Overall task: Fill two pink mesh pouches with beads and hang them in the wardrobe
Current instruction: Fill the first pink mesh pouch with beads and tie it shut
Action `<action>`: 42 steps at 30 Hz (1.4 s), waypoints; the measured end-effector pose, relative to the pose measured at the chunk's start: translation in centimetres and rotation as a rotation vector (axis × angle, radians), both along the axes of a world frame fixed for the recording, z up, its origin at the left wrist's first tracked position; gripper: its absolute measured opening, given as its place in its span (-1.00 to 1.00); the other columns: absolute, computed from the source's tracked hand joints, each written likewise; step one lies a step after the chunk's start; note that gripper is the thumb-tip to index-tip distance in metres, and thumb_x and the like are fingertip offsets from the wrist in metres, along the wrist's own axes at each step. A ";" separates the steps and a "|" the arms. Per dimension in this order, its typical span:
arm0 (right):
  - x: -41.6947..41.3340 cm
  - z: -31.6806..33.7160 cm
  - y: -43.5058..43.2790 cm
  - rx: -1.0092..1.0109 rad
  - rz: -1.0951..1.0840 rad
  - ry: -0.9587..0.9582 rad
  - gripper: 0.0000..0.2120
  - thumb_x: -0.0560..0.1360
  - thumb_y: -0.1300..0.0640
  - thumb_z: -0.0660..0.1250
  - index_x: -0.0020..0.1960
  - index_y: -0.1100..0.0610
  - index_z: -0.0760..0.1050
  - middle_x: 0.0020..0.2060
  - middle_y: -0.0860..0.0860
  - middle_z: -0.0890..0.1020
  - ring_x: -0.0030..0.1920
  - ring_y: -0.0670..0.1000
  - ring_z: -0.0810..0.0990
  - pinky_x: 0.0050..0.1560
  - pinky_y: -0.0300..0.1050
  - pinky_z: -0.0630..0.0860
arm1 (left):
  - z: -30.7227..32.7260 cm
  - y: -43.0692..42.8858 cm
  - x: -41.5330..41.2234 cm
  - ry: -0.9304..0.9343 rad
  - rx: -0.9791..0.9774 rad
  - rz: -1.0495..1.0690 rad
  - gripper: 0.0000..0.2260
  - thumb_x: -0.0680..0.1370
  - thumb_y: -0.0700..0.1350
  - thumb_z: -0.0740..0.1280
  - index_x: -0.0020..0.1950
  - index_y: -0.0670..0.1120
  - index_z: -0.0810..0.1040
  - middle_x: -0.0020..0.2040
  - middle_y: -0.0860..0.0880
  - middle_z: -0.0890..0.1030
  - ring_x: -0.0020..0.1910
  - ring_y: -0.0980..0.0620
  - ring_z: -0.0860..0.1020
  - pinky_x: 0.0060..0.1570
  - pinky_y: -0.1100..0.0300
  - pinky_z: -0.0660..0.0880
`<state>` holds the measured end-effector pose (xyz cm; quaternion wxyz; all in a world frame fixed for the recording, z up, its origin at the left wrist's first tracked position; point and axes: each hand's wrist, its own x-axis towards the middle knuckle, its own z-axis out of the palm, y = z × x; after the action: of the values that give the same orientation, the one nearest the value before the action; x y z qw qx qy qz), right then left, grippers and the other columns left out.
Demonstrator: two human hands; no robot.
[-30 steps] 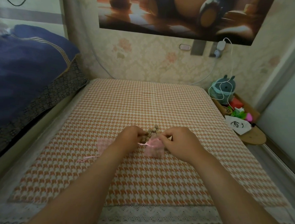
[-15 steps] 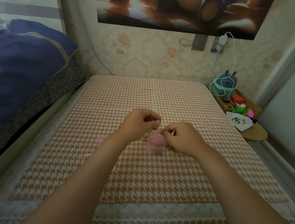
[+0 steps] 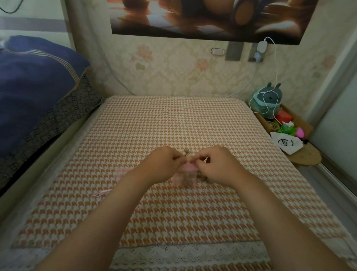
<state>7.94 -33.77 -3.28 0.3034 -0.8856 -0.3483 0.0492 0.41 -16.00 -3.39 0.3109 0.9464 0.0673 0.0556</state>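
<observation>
A pink mesh pouch hangs between my two hands just above the orange houndstooth cloth, with brownish beads showing through its mesh. My left hand and my right hand both pinch its gathered top. A few loose brown beads lie on the cloth just beyond my fingers, and more peek out under my right hand. A second pink mesh pouch lies flat to the left, partly hidden by my left forearm, and its pink drawstring trails toward me.
A bed with a dark blue quilt runs along the left. At the right a wooden shelf carries a grey plush toy, a white printed bag and coloured items. White cables hang from the wall sockets.
My left hand lifted off the bead pile and came back to the pouch's top. Both hands now pinch it close together, with the pouch raised slightly.
</observation>
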 end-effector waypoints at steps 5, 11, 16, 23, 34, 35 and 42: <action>1.0 -0.2 -0.6 0.121 -0.053 0.010 -0.78 0.58 0.12 0.34 0.10 -0.14 0.66 -0.02 -0.22 0.67 -0.20 -0.22 0.59 -0.02 -0.14 0.60 | 0.1 -0.1 0.0 -0.007 -0.005 0.049 -0.76 0.58 -0.02 0.31 -0.06 -0.14 0.70 -0.18 -0.13 0.68 -0.27 0.00 0.60 -0.17 0.09 0.56; 1.7 -1.4 -1.4 -0.253 -0.125 -0.032 -0.81 0.52 0.16 0.38 -0.07 -0.14 0.66 -0.07 -0.18 0.65 -0.04 -0.09 0.61 -0.06 -0.08 0.58 | 0.6 -0.2 -0.5 -0.007 -0.028 0.028 -0.86 0.52 -0.09 0.40 0.05 0.00 0.68 0.00 0.08 0.67 -0.09 0.17 0.60 -0.19 0.36 0.51; 1.7 -2.4 -1.2 -0.394 -0.134 0.037 -0.84 0.46 0.16 0.46 -0.16 -0.11 0.61 -0.13 -0.16 0.62 -0.07 -0.04 0.61 -0.03 -0.07 0.61 | 0.7 -0.2 -0.6 0.001 -0.049 0.029 -0.84 0.52 -0.10 0.39 0.07 0.01 0.69 0.03 0.08 0.67 -0.11 0.15 0.62 -0.25 0.34 0.51; 1.4 -1.5 -0.6 -0.116 -0.170 -0.034 -0.89 0.55 0.10 0.41 0.01 -0.10 0.63 -0.05 -0.18 0.64 -0.03 -0.11 0.62 0.03 -0.06 0.60 | 0.7 0.2 -0.6 -0.004 -0.076 0.010 -0.80 0.52 -0.10 0.39 0.12 -0.01 0.69 0.10 0.08 0.67 -0.03 0.16 0.59 -0.06 0.33 0.46; -1.4 -0.1 2.0 0.226 0.007 -0.051 -0.93 0.51 0.02 0.51 -0.01 -0.08 0.71 -0.18 -0.25 0.67 -0.33 -0.32 0.53 -0.27 -0.42 0.37 | 0.6 0.5 -0.7 0.016 -0.083 -0.003 -0.80 0.53 -0.09 0.33 0.10 0.02 0.67 -0.12 0.02 0.68 -0.17 0.09 0.62 -0.17 0.17 0.54; -1.2 -0.2 2.0 0.187 0.012 -0.082 -0.93 0.51 0.01 0.50 0.00 -0.09 0.71 -0.12 -0.21 0.66 -0.26 -0.36 0.52 -0.21 -0.40 0.35 | 0.6 0.6 -0.7 0.013 -0.098 -0.011 -0.80 0.54 -0.10 0.33 0.11 0.02 0.67 -0.08 0.02 0.69 -0.12 0.09 0.63 -0.10 0.15 0.56; -0.7 -0.2 1.7 0.008 0.009 -0.124 -0.85 0.57 -0.07 0.38 0.07 -0.11 0.70 0.01 -0.18 0.58 -0.17 -0.24 0.47 -0.04 -0.15 0.50 | 0.3 1.3 -0.5 0.013 -0.175 -0.049 -0.81 0.54 -0.10 0.35 0.11 0.04 0.68 -0.01 0.09 0.69 -0.08 0.16 0.63 -0.02 0.20 0.58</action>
<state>7.24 -32.02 -3.49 0.2844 -0.8842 -0.3706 -0.0058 -0.05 -14.71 -3.13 0.3933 0.9173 0.0506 0.0359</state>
